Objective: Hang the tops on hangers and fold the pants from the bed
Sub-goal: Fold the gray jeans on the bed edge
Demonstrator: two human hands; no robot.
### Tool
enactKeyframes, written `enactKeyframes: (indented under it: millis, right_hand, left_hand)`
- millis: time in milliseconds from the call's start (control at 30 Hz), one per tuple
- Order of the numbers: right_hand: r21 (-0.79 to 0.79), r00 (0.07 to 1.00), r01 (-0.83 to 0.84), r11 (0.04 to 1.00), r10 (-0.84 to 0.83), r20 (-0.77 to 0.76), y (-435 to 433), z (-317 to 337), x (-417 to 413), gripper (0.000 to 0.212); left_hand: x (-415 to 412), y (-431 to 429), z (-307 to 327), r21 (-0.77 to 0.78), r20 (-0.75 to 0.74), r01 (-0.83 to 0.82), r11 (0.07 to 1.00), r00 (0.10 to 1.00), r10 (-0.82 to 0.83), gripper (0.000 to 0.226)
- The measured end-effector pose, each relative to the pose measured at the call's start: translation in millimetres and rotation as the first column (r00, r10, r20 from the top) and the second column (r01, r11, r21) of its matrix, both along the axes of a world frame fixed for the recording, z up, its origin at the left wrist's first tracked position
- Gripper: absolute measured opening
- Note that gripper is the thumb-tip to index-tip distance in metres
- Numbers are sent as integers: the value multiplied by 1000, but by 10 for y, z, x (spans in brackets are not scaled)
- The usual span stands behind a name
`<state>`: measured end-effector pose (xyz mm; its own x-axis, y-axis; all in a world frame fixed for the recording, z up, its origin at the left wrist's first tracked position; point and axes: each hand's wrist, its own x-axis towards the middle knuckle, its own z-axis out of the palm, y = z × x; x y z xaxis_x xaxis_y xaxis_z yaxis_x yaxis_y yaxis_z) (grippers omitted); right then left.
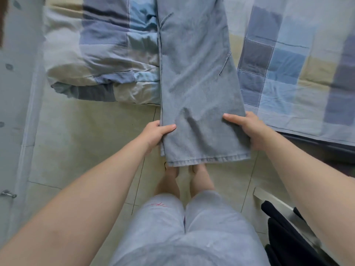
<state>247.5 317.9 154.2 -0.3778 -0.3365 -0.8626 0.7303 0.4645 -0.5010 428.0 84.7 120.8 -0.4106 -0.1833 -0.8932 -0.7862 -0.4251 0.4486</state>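
Person is holding the jeans [196, 77] by the hem end, left hand [155, 134] and right hand [247, 129] each pinching one edge. Legs stacked, running up onto the bed [288, 64]; likely tensioning flat before folding.

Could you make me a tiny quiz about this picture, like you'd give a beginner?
1. True or false: both hands grip the grey pants near the hem.
2. Which hand holds the pants edge nearer the checked quilt at the right: A) left hand B) right hand?
3. Fill in: the hem end of the pants hangs over the ____, above the person's feet.

Key
1. True: one hand pinches each side edge just above the hem.
2. B.
3. Floor; the upper part lies on the bed.
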Motion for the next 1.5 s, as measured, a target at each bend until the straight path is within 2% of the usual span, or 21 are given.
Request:
enactKeyframes:
  millis: [133,267,400,600,867,1233,1400,1500]
  right_hand:
    - [-60,989,146,987,-145,16,5,522,281,24]
    - [-8,948,317,948,-317,-38,0,907,568,23]
    - [-3,869,492,870,-492,-49,-10,1187,785,6]
    - [0,805,589,808,-587,-87,-43,1399,1068,10]
    - [23,866,495,869,-495,71,402,1491,1708,9]
    - [140,902,338,931,-363,233,1588,1287,3043,7]
    - [181,920,259,949,-299,254,1760,1307,3210,8]
    - [154,927,256,954,-288,241,1713,1353,3098,8]
  left_hand:
    - [152,16,538,115,28,-130,985,991,128,32]
    - [249,61,938,66,73,-169,983,984,164,34]
    - [338,69,1227,-12,84,-259,966,962,259,35]
    - [575,168,1572,-55,24,-346,936,937,348,39]
    - [1340,656,1654,-135,39,-377,916,922,385,34]
    - [2931,1643,1489,-150,241,-158,976,952,191,30]
    - [3145,1684,1497,-180,284,-52,982,953,103,29]
    - [3037,1627,1528,-184,261,-72,980,958,119,28]
